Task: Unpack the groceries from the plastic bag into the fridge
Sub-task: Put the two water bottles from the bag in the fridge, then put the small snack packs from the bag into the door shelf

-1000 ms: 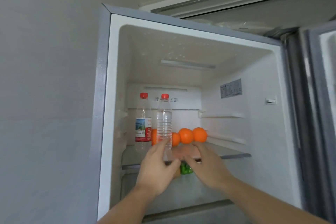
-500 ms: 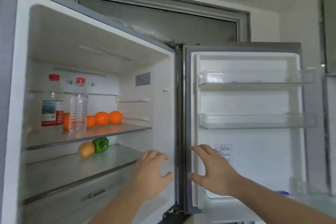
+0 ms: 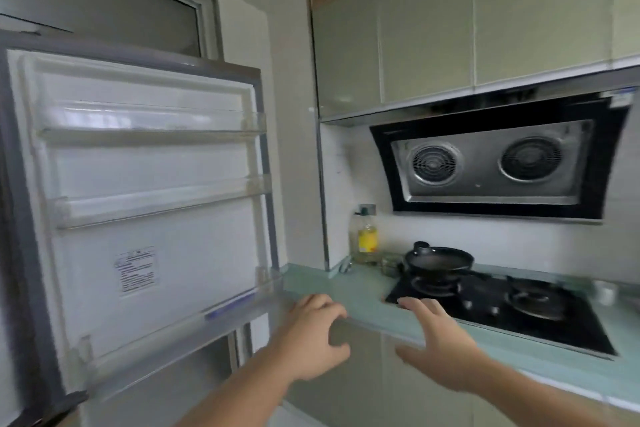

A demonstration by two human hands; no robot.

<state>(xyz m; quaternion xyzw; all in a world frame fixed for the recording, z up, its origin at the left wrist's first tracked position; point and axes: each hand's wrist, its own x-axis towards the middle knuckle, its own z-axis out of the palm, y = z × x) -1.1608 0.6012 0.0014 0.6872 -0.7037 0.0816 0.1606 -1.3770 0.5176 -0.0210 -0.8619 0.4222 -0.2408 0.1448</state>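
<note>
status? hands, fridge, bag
Left hand and right hand both empty, fingers loose, over the counter edge. Fridge door open, its shelves bare. No bag or groceries in view. Pan on the stove.

White fridge door (image 3: 149, 184), pale green countertop (image 3: 346, 291), black stove (image 3: 502, 308) and pan (image 3: 438, 258), yellow-labelled bottle (image 3: 367, 239).

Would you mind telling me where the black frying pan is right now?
In the head view the black frying pan sits right of centre on the left burner of the black gas hob, just right of the yellow-labelled oil bottle and below the range hood.
</note>
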